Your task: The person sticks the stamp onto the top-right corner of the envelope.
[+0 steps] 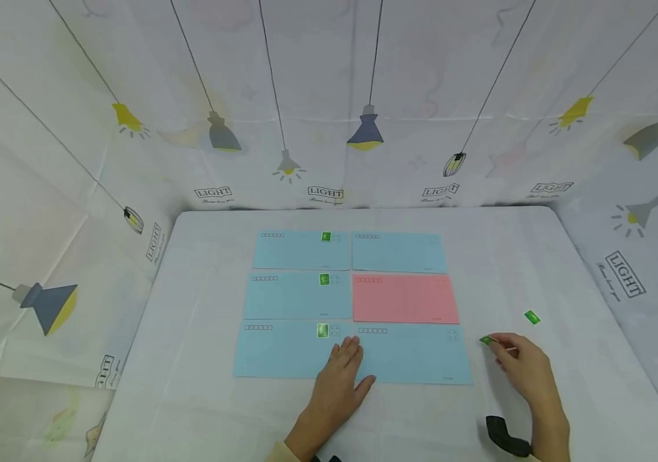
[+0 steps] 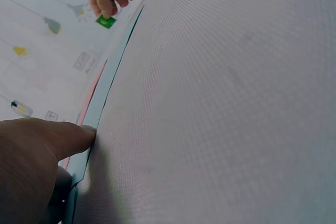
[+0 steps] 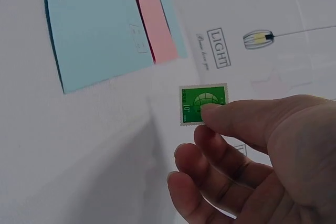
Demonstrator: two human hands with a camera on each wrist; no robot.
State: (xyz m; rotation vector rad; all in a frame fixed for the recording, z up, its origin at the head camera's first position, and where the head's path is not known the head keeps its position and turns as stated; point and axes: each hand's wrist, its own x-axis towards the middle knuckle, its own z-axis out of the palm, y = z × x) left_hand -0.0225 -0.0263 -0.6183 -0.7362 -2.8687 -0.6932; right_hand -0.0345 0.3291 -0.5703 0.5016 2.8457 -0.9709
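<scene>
Between thumb and fingertips my right hand (image 1: pixel 522 366) pinches a green postage stamp (image 3: pixel 202 103) with a globe on it. The hand hangs over the table just right of the front-right blue envelope (image 1: pixel 415 356), whose stamp corner shows only printed marks. My left hand (image 1: pixel 337 385) lies with straight fingers across the inner edges of the front-left blue envelope (image 1: pixel 277 356) and the front-right one. In the left wrist view its thumb (image 2: pixel 73 137) touches an envelope's edge. Green stamps sit at the upper right of the three left-column envelopes, such as the front one's stamp (image 1: pixel 322 330).
A pink envelope (image 1: pixel 404 301) lies mid-right, with a blue envelope (image 1: pixel 398 253) behind it. Another green stamp (image 1: pixel 532 317) lies loose on the white tabletop (image 1: pixel 190 385), right of the envelopes. Lamp-patterned cloth (image 1: pixel 317 77) hangs behind and at the sides.
</scene>
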